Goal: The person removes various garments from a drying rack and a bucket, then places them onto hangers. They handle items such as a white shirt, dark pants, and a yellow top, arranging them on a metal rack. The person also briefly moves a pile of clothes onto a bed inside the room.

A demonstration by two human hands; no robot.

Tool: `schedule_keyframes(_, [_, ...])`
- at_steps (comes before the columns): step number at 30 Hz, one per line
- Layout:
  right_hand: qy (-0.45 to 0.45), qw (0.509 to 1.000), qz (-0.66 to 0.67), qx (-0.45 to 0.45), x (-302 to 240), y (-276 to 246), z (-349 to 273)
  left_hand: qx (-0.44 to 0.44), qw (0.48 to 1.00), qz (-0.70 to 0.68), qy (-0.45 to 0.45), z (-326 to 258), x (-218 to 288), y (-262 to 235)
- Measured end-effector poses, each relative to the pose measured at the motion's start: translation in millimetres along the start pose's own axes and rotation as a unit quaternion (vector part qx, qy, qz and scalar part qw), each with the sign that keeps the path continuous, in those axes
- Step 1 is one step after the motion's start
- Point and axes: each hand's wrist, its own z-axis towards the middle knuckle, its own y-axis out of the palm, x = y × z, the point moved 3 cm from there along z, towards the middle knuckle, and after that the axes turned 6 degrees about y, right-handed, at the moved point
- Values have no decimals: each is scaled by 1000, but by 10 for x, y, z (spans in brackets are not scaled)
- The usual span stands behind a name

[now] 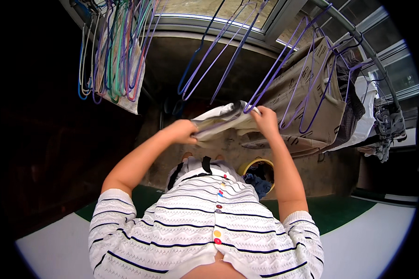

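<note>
A white and grey garment with dark parts [219, 124] is stretched between my two hands, slightly blurred. My left hand [183, 131] is closed on its left end. On its right end my right hand [266, 122] grips the cloth near the edge. A purple hanger [273, 69] hangs from above, and its lower end overlaps the garment beside my right hand; I cannot tell whether it is inside the cloth. The kind of garment does not show.
Several coloured hangers [116, 60] bunch at the far left, beside a pale cloth. More hangers [219, 46] hang ahead. On the right a brown printed garment [312, 88] and other clothes hang from a metal rail [354, 31]. A yellow basket [242, 166] with dark clothes stands on the floor.
</note>
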Motion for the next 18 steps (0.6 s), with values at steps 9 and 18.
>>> schedule_keyframes(9, [-6,994,-57,-98,137,105,-391,-35,998,60,-5,-336,146,-541])
schedule_keyframes(18, [-22,997,80,5,95,276,-456,29,999,27,16,-618,-61,-549])
